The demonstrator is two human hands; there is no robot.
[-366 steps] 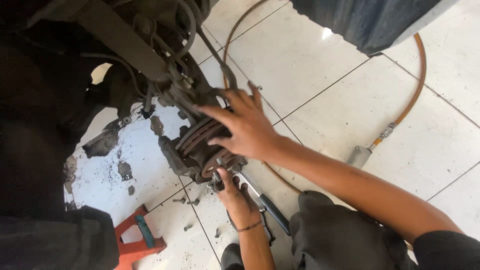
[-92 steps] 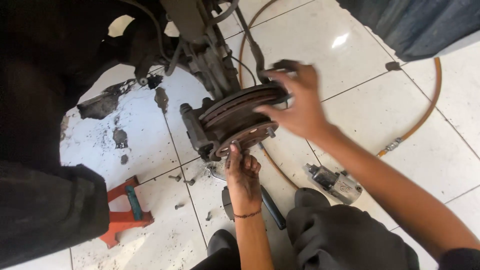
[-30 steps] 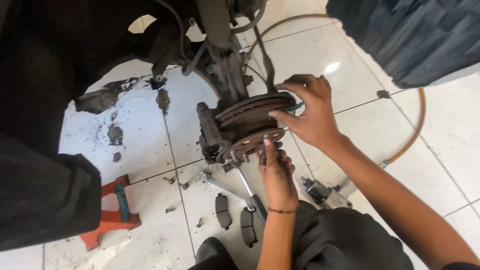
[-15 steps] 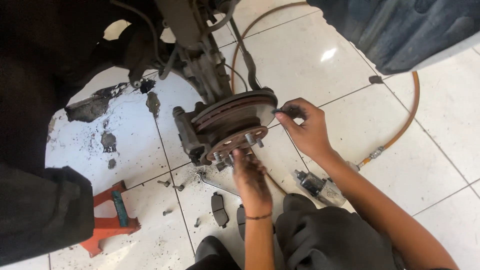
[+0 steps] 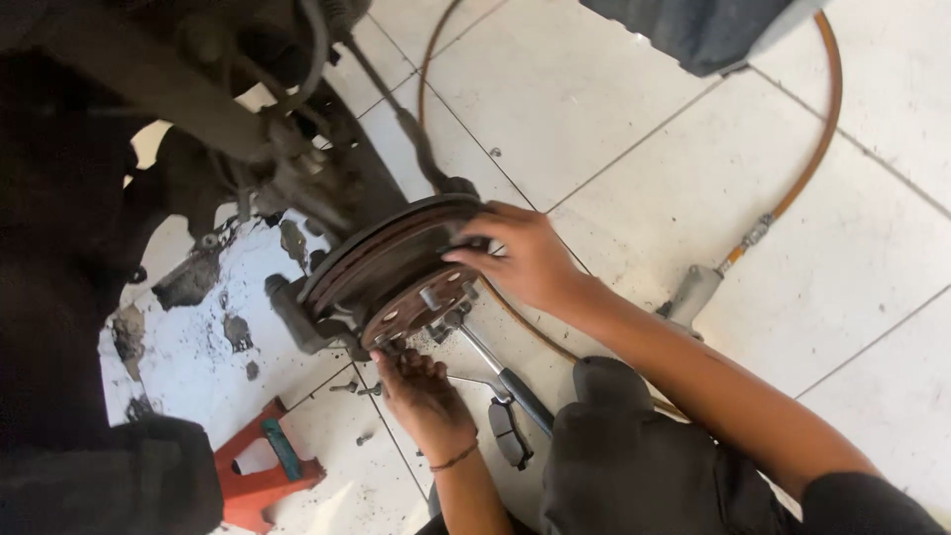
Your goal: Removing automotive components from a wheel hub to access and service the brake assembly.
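right hand (image 5: 530, 260) grip pinching brake disc (image 5: 381, 260) rim at 3 o'clock; left hand (image 5: 421, 388) fingers curled under hub (image 5: 421, 307) at 6; next move likely needs steady, even pull.

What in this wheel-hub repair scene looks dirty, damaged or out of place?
The brake disc is rusty. Dark grime patches stain the white tiles beneath it. Small bolts and a brake pad lie loose on the floor.

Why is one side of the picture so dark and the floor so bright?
Head view: the left side sits in deep shadow under the car body, hiding detail; the white tiled floor catches daylight and looks washed out; the brake disc, right hand and left hand show fairly sharp, evenly lit.
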